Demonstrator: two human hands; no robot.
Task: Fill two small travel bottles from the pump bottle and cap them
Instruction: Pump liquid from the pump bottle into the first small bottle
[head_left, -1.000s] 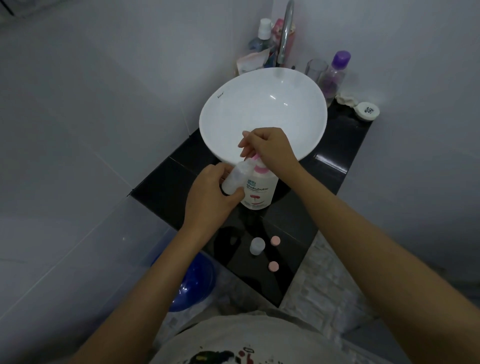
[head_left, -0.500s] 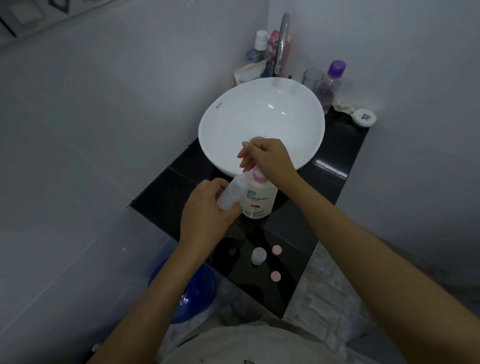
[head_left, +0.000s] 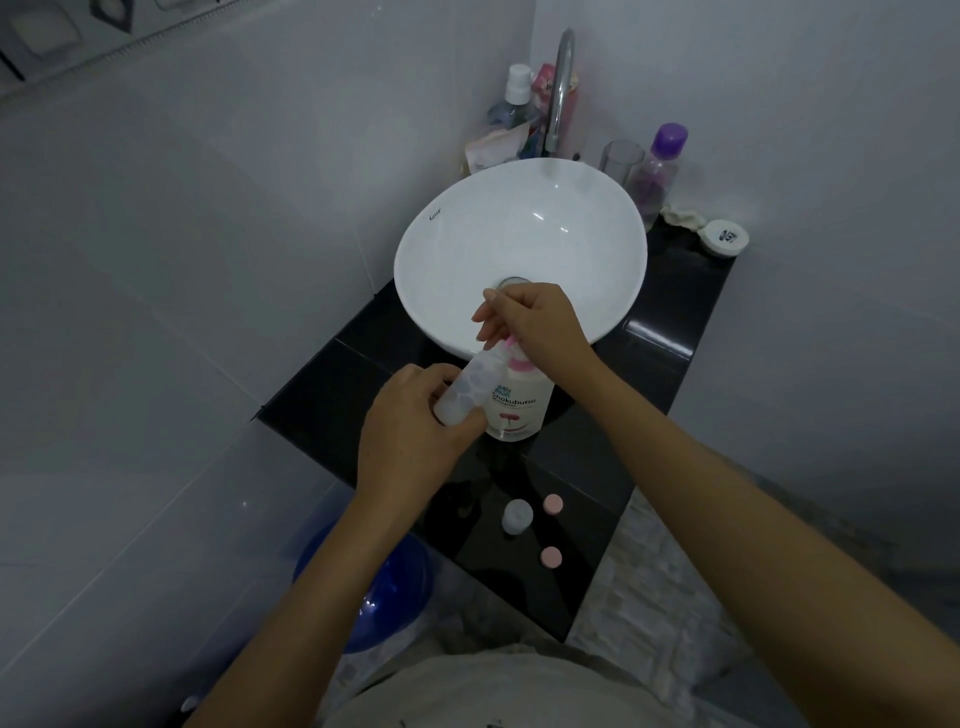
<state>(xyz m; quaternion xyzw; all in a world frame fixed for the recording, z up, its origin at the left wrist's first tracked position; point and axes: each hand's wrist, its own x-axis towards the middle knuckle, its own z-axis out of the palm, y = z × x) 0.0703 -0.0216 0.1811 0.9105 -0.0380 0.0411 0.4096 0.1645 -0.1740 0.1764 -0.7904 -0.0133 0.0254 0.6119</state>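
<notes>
Counter (head_left: 670, 364): black, glossy, set in a corner of pale tiled walls.

Basin (head_left: 519, 208): white bowl on the far part of the counter. Tap (head_left: 563, 78) rises behind it.

Bucket (head_left: 384, 592): blue, on the floor below the counter's left edge, partly hidden by the left forearm.

Pump bottle (head_left: 519, 410): white with pink label print, upright on the counter just in front of the basin. Pink pump head mostly covered by the right hand.

Right hand (head_left: 540, 327): on top of the pump head, fingers curled around it, index finger extended toward the basin. Whether it is pressing down, cannot tell.

Left hand (head_left: 410, 431): fingers and thumb wrapped around the lower part of travel bottle 1 (head_left: 470, 384). This bottle is translucent, uncapped, tilted, its mouth up against the pump nozzle, its side touching the pump bottle. Fill level not readable.

Behind the basin: clear bottle with white cap (head_left: 511, 104), glass (head_left: 621, 158), purple-capped bottle (head_left: 660, 161). Round white tub (head_left: 724, 238) at the far right corner of the counter.

Travel bottle 2 (head_left: 517, 515): upright, uncapped, on the near part of the counter, well apart from the pump bottle.

Caps: two pink, flat on the counter. Cap A (head_left: 553, 503) just right of travel bottle 2; cap B (head_left: 550, 557) nearer the front edge.
</notes>
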